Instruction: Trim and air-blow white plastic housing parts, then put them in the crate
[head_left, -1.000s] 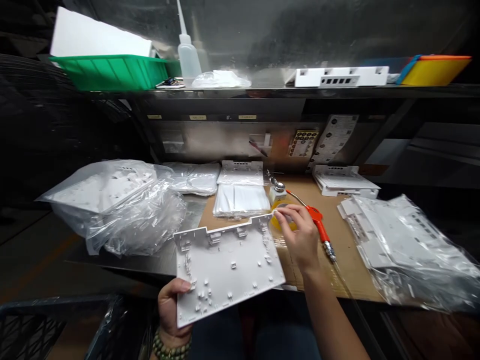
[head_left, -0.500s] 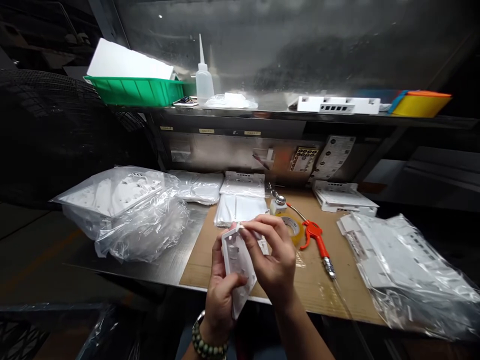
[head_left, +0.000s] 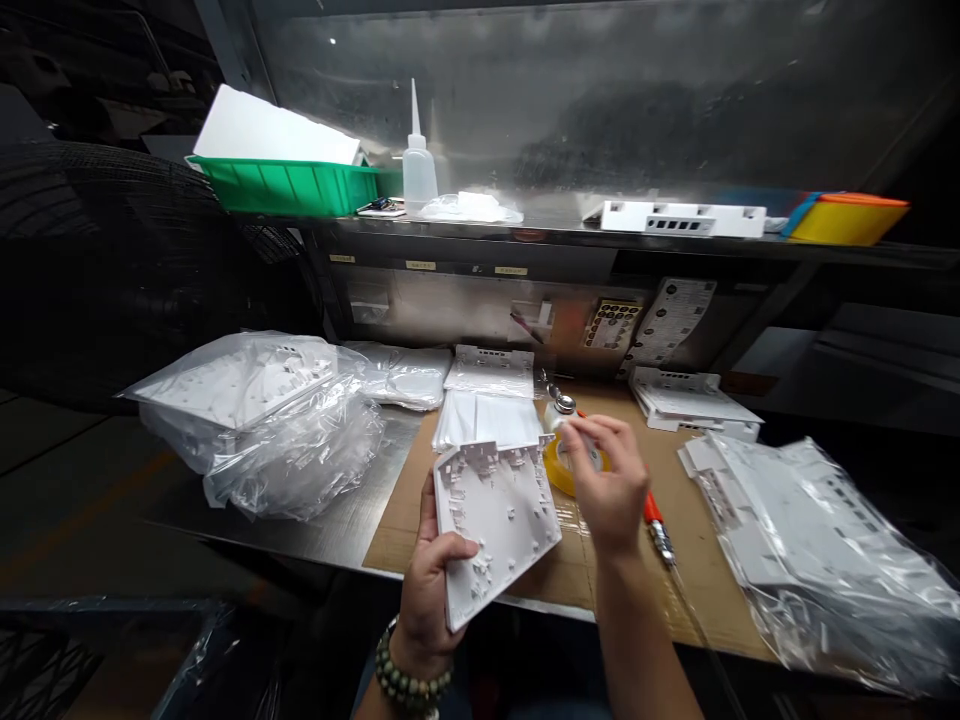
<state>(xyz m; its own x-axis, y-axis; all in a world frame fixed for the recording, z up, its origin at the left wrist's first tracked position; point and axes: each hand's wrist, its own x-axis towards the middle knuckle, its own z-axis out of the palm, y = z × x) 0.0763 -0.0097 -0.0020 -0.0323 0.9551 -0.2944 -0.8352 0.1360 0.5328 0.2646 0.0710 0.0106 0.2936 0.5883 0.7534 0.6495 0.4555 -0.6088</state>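
My left hand (head_left: pixel 435 575) grips a white plastic housing (head_left: pixel 499 525) by its left edge, thumb on the inner face. Small posts and clips cover that face, which is turned up toward me. My right hand (head_left: pixel 609 485) is off the housing, thumb and fingertips pinched together beside a small bottle with a metal top (head_left: pixel 564 405). Whatever lies in the pinch, if anything, is too small to make out. Beneath and behind this hand are a roll of yellow tape (head_left: pixel 559 476) and a red air blow gun (head_left: pixel 653 508), both partly covered.
Bagged white housings lie at left (head_left: pixel 247 385) and right (head_left: pixel 810 520). More housings (head_left: pixel 491 372) and a white stack (head_left: pixel 484 418) stand behind the cardboard sheet (head_left: pixel 405 520). The overhead shelf (head_left: pixel 555 228) carries a green bin (head_left: pixel 292 187) and a nozzle bottle (head_left: pixel 419 175).
The housing has turned from edge-on to show its broad inner face. My right hand has left its top corner and moved right, beside the metal-topped bottle.
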